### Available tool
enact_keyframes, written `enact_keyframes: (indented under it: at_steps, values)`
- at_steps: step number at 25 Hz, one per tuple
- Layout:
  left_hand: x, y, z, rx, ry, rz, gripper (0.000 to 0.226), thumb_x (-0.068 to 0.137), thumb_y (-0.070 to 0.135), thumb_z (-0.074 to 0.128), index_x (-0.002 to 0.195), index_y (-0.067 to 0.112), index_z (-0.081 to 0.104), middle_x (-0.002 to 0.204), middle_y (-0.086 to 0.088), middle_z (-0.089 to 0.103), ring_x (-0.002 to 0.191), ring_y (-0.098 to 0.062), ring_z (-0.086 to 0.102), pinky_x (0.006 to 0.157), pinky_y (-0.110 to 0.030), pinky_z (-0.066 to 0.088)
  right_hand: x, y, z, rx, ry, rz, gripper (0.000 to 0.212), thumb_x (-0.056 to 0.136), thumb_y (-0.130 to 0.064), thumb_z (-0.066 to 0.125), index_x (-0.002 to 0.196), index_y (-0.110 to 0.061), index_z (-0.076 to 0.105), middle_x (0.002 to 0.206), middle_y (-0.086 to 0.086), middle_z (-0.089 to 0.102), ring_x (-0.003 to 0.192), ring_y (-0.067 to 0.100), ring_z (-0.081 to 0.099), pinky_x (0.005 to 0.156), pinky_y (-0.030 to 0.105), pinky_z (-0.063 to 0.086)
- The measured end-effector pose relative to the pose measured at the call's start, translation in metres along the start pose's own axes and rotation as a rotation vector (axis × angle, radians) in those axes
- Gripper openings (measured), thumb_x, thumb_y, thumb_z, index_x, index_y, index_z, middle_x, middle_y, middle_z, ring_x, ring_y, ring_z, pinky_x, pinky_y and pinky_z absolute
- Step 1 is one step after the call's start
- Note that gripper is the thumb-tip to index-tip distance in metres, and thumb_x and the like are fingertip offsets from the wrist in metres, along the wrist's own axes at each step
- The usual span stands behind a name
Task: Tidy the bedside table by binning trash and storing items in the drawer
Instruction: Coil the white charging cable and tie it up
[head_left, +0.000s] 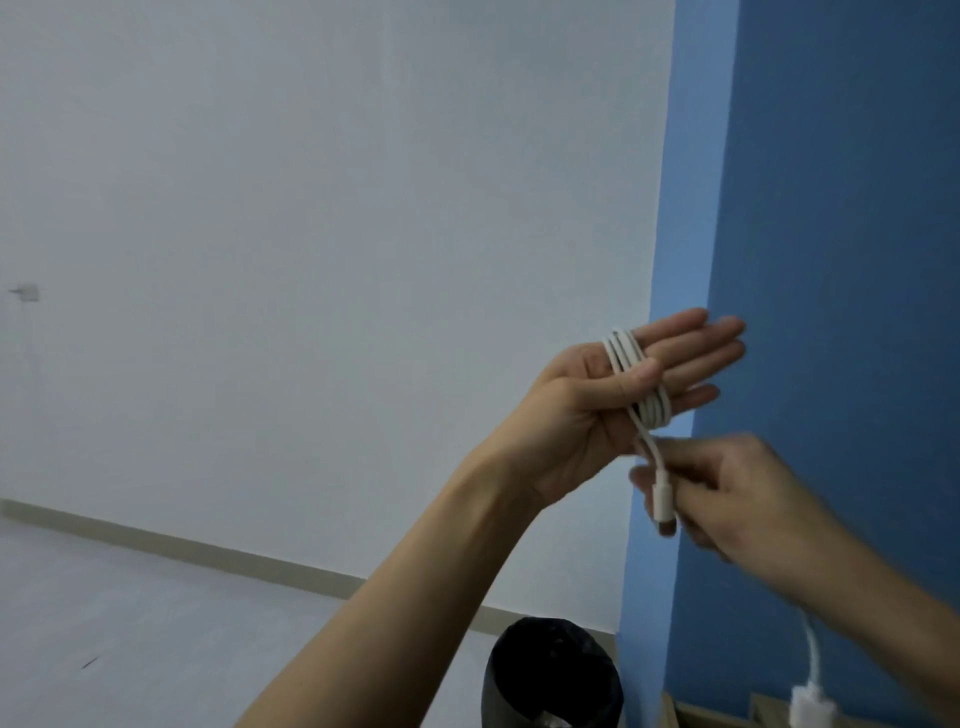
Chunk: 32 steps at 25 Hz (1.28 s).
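A white charging cable (655, 408) is wound in several loops around the flat fingers of my left hand (613, 400), held up in front of the wall with the thumb pressing the coil. My right hand (737, 493), blurred by motion, pinches the cable's loose end by its plug (664, 512) just below the left palm. The bedside table's top is mostly out of view; only a wooden edge (696, 714) shows at the bottom right.
A black bin with a dark liner (550, 675) stands on the floor at the bottom centre. A white charger with its lead (808, 699) sits at the bottom right by the blue wall (831, 208). A wall socket (26, 292) is far left.
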<state>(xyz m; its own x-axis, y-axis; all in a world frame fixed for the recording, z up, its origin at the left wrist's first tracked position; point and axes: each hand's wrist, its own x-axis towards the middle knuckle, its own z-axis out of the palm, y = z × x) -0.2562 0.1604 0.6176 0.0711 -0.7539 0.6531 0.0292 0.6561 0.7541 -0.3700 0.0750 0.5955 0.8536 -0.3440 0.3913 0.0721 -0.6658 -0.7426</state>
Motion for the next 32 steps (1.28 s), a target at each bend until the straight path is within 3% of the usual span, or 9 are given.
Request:
enact_keyframes:
  at_steps: [4, 8, 10, 15, 18, 20, 23, 29, 32]
  values:
    - [0.0, 0.006, -0.02, 0.212, 0.152, -0.027, 0.041, 0.095, -0.007, 0.028, 0.134, -0.008, 0.037, 0.142, -0.027, 0.042, 0.129, -0.031, 0.046, 0.107, -0.035, 0.039, -0.013, 0.001, -0.005, -0.377, -0.086, -0.272, 0.029, 0.088, -0.042, 0.047, 0.079, -0.028, 0.071, 0.054, -0.011, 0.062, 0.043, 0.0, 0.051, 0.045, 0.005, 0.036]
    - [-0.01, 0.001, -0.014, 0.448, -0.089, -0.164, 0.029, 0.095, -0.005, 0.028, 0.112, -0.011, 0.051, 0.089, -0.028, 0.067, 0.087, -0.008, 0.068, 0.084, -0.015, 0.049, -0.011, -0.024, -0.046, -0.787, 0.188, -0.618, 0.032, 0.076, -0.054, 0.046, 0.066, -0.032, 0.067, 0.041, -0.018, 0.052, 0.037, -0.003, 0.042, 0.043, 0.011, 0.036]
    - [-0.011, -0.003, -0.011, 0.454, -0.225, -0.176, 0.038, 0.098, 0.0, 0.018, 0.094, 0.005, 0.055, 0.068, -0.021, 0.06, 0.073, -0.015, 0.063, 0.083, -0.022, 0.047, -0.001, -0.03, -0.052, -0.852, 0.238, -0.721, 0.024, 0.077, -0.048, 0.055, 0.066, -0.031, 0.068, 0.047, -0.019, 0.056, 0.039, -0.001, 0.039, 0.044, 0.017, 0.035]
    - [-0.013, -0.003, -0.005, 0.29, -0.253, -0.21, 0.036, 0.097, 0.007, 0.017, 0.1, 0.003, 0.053, 0.06, -0.002, 0.053, 0.053, -0.007, 0.055, 0.085, -0.027, 0.051, 0.024, -0.019, -0.057, -0.522, 0.268, -0.812, 0.013, 0.077, -0.03, 0.064, 0.072, -0.02, 0.072, 0.067, -0.017, 0.064, 0.058, 0.009, 0.059, 0.055, 0.022, 0.044]
    - [-0.016, -0.002, 0.002, 0.149, -0.284, -0.192, 0.033, 0.094, -0.004, 0.021, 0.102, 0.004, 0.052, 0.082, -0.003, 0.071, 0.075, -0.015, 0.071, 0.086, -0.03, 0.051, 0.035, -0.004, -0.055, -0.21, 0.344, -0.672, 0.018, 0.081, -0.012, 0.065, 0.069, -0.025, 0.07, 0.065, -0.011, 0.067, 0.057, 0.004, 0.058, 0.054, 0.009, 0.042]
    - [-0.014, -0.001, 0.007, 0.109, -0.28, -0.176, 0.034, 0.093, -0.006, 0.021, 0.104, 0.003, 0.052, 0.088, -0.004, 0.072, 0.079, -0.017, 0.072, 0.085, -0.028, 0.051, 0.037, 0.002, -0.048, -0.047, 0.321, -0.547, 0.027, 0.083, -0.009, 0.061, 0.066, -0.027, 0.07, 0.066, -0.002, 0.068, 0.054, 0.013, 0.057, 0.051, 0.016, 0.047]
    - [-0.011, -0.004, 0.009, 0.108, -0.213, -0.165, 0.035, 0.093, 0.0, 0.023, 0.097, 0.008, 0.056, 0.064, 0.006, 0.064, 0.054, -0.006, 0.061, 0.074, -0.023, 0.053, 0.037, 0.007, -0.041, 0.08, 0.238, -0.436, 0.032, 0.084, -0.009, 0.059, 0.066, -0.032, 0.072, 0.068, -0.008, 0.072, 0.063, 0.007, 0.064, 0.059, 0.01, 0.05]
    - [-0.01, -0.004, 0.012, 0.068, -0.2, -0.24, 0.034, 0.092, 0.004, 0.023, 0.084, 0.013, 0.055, 0.052, 0.013, 0.044, 0.044, -0.006, 0.026, 0.061, -0.02, 0.049, 0.017, 0.002, -0.045, -0.135, 0.091, -0.619, 0.026, 0.088, -0.042, 0.047, 0.106, -0.039, 0.065, 0.098, -0.022, 0.07, 0.099, -0.001, 0.063, 0.085, 0.007, 0.044]
    - [-0.008, -0.001, 0.013, 0.078, -0.267, -0.267, 0.032, 0.093, 0.006, 0.031, 0.08, 0.016, 0.058, 0.051, 0.012, 0.045, 0.043, -0.007, 0.028, 0.062, -0.021, 0.049, 0.013, -0.003, -0.05, -0.117, -0.075, -0.675, 0.035, 0.084, -0.058, 0.042, 0.106, -0.042, 0.064, 0.093, -0.013, 0.07, 0.085, 0.008, 0.065, 0.075, 0.01, 0.047]
